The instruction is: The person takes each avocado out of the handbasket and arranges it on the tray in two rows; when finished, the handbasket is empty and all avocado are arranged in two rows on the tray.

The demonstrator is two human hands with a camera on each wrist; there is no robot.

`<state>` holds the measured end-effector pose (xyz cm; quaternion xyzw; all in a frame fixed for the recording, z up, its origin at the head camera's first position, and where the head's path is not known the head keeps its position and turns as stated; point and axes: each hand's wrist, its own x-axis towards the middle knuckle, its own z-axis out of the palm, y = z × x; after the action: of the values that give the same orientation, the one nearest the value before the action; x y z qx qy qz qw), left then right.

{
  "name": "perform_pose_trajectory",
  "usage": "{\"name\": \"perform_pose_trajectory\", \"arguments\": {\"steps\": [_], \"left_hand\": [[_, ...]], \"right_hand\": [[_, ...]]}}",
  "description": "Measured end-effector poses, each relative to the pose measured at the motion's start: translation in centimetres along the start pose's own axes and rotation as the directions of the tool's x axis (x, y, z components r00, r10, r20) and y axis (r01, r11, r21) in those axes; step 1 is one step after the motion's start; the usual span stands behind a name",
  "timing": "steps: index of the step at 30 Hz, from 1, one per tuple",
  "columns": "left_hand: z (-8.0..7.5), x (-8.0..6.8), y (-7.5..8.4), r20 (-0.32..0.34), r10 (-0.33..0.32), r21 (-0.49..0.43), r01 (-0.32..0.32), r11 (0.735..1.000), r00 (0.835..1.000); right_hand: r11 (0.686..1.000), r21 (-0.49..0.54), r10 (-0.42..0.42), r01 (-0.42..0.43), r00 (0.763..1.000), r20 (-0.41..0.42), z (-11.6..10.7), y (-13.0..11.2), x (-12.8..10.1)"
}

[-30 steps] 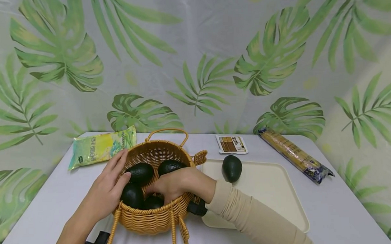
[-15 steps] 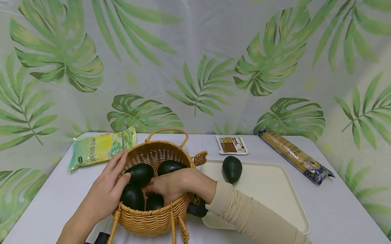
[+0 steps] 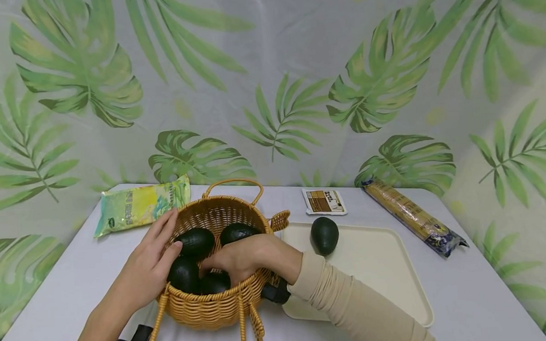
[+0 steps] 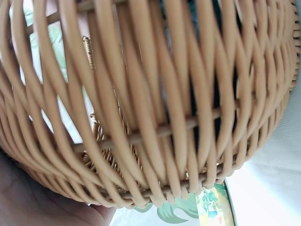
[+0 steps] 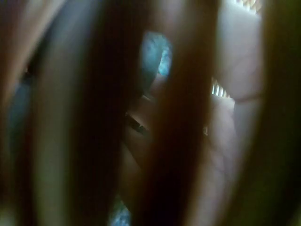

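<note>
Pretty cramped inside the wicker basket [image 3: 223, 300] at lower centre: four dark avocados [image 3: 196, 242] plus both hands fill most of it, and the upright handle [image 3: 233, 184] arches over its far rim. Way more room to the right, where the cream tray [image 3: 385, 272] is mostly bare, with just one avocado [image 3: 324, 235] near its upper left corner.

A round woven wicker basket [image 3: 223, 292] sits lower centre of the frame on the pale tabletop [image 3: 476, 294], holding dark green avocados [image 3: 196, 242]; right of it lies a cream plastic tray [image 3: 385, 272] carrying one avocado [image 3: 324, 235].
</note>
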<state>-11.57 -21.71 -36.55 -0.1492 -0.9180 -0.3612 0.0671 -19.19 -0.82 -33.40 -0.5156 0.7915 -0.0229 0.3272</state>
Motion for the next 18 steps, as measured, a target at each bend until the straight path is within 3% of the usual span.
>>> {"name": "perform_pose_trajectory", "arguments": {"steps": [12, 18], "left_hand": [[-0.04, 0.01, 0.08, -0.008, 0.005, 0.004, -0.005, 1.000, 1.000], [0.01, 0.01, 0.04, -0.010, 0.009, 0.006, -0.009, 1.000, 1.000]], "right_hand": [[0.999, 0.044, 0.000, 0.002, 0.999, -0.032, 0.13, -0.03, -0.04], [0.999, -0.017, -0.028, 0.027, 0.998, -0.062, 0.17, 0.04, 0.01]]}}
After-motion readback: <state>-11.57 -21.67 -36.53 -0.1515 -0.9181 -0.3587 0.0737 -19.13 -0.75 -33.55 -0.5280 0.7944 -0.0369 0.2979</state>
